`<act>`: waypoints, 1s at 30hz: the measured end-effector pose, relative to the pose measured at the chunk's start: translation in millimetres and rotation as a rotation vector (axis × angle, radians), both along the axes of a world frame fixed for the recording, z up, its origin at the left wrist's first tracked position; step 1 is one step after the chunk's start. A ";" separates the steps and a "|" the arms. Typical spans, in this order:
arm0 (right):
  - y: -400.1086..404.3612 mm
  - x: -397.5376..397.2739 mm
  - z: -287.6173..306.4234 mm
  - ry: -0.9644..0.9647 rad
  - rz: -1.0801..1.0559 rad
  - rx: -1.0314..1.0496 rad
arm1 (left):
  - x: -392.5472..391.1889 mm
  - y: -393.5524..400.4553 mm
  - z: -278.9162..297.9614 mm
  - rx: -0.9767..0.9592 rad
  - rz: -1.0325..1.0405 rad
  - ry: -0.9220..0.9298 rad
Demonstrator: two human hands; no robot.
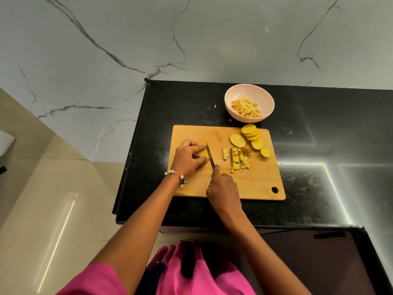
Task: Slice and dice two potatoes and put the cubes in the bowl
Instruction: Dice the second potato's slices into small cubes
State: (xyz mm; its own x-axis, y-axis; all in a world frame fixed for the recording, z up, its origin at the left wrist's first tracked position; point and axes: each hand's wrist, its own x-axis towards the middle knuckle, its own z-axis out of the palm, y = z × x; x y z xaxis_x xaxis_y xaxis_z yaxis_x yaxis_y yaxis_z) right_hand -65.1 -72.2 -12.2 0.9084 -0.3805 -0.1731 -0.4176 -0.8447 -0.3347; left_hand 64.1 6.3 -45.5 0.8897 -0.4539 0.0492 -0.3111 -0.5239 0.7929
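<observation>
The left hand [190, 156] curls its fingers [197, 149] over a potato piece [203, 154] on the cutting board [251, 182]. The right hand [223, 188] grips the knife [210, 155], blade against that piece. To the right lie cubes [239, 160] and slices [252, 135]. Farther off on the dark surface [319, 124], the bowl [249, 90] holds cubes.

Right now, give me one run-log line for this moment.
left hand: holds potato piece | right hand: grips knife, cutting | round slices: uncut on cutting board | bowl: holds cubes
</observation>
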 end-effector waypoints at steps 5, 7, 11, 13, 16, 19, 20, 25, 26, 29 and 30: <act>4.7 2.4 0.8 0.002 0.016 -0.060 | 0.5 -0.9 -1.0 -0.008 0.005 -0.008; 7.4 7.8 0.0 -0.010 0.023 -0.088 | 1.2 -1.6 -1.7 -0.016 0.005 -0.006; 9.6 19.4 -3.1 -0.036 0.027 -0.115 | 0.5 -2.9 -1.9 -0.016 0.017 -0.017; 11.2 13.7 -5.4 -0.031 0.033 -0.127 | -0.7 -3.5 -2.8 -0.017 0.024 -0.025; 16.5 -1.4 -7.3 0.002 0.042 -0.145 | -1.8 -3.4 -3.1 -0.022 0.030 -0.034; 19.6 -5.1 -4.8 0.030 0.015 -0.137 | -1.7 -3.1 -3.7 -0.023 0.029 -0.035; 20.4 -5.4 -4.2 0.036 0.006 -0.134 | -1.8 -3.1 -3.7 -0.023 0.027 -0.035; 21.6 -6.3 -3.4 0.044 0.001 -0.151 | -1.4 -3.0 -2.9 -0.019 0.025 -0.041; 21.3 -7.0 -3.2 0.047 0.003 -0.153 | -1.5 -3.1 -3.3 -0.020 0.024 -0.041; 21.7 -10.9 -3.2 0.049 0.015 -0.152 | -1.5 -3.2 -3.0 -0.021 0.020 -0.050; 21.9 -11.9 -3.0 0.048 0.019 -0.156 | -1.3 -3.2 -3.0 -0.020 0.019 -0.051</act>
